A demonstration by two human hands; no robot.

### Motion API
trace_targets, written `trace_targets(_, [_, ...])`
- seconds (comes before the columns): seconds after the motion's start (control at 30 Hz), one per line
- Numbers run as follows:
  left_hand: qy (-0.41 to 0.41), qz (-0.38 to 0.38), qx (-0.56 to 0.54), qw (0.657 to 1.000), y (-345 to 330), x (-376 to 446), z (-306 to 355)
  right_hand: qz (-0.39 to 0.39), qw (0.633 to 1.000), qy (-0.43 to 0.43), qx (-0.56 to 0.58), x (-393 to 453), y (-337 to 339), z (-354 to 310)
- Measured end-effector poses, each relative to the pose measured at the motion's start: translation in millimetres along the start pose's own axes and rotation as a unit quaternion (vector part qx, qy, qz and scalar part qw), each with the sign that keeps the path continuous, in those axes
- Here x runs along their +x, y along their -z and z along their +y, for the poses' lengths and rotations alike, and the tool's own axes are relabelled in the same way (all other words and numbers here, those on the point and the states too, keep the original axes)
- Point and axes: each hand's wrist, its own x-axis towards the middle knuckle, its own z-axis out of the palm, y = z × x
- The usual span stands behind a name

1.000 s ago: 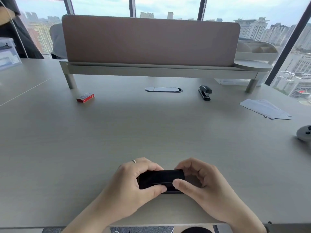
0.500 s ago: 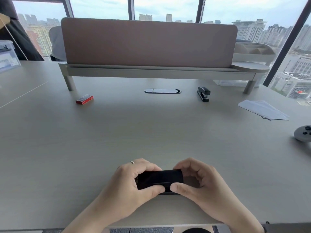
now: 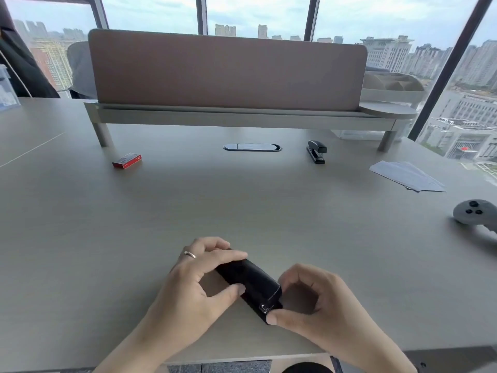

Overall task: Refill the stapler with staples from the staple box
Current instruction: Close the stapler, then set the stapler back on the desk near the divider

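Black stapler (image 3: 248,285), apparently still closed, is pinched by left hand (image 3: 199,281) and right hand (image 3: 309,305) near the counter (image 3: 242,205) edge; prying could slip it off.

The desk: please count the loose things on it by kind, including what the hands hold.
Staplers: 2, one in both hands, one at the far side
Staple box: 1, red
Paper stack: 1
Grey controller: 1
Total: 5
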Motion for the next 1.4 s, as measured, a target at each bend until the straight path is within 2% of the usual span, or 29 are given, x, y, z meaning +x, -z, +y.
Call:
trace_targets(0.17, [0.001, 0.025, -0.004, 1.0, 0.1, -2.5, 2.8, -0.035, 0.998, 0.026, 0.047, 0.1, 2.8, -1.0])
trace_targets(0.3, [0.015, -0.014, -0.086, 0.996, -0.4, -2.7, 5.6, -0.014, 0.998, 0.014, 0.061, 3.0, -1.5, -1.8])
trace_targets(0.57, [0.02, -0.051, -0.151, 0.987, -1.0, 0.4, 1.9, -0.007, 0.996, 0.01, 0.084, 10.2, -8.2, -9.4])
trace_targets(0.93, [0.02, -0.056, -0.116, 0.991, -0.8, -1.4, 3.8, -0.006, 0.998, 0.005, 0.057, 8.6, -8.5, -9.1])
trace_targets(1.1, [0.028, -0.139, -0.114, 0.983, 8.3, -5.9, -0.4, -0.029, 0.999, -0.017, 0.034, 1.9, -3.1, -2.8])
trace_targets(1.17, [0.02, -0.18, -0.097, 0.979, 11.9, -7.7, -2.7, -0.038, 0.999, -0.026, -0.008, -1.1, -4.5, -2.7])
trace_targets(1.4, [-0.002, -0.172, -0.037, 0.984, 11.0, -1.4, -4.2, -0.039, 0.996, -0.023, -0.078, 3.0, -7.0, 0.2])
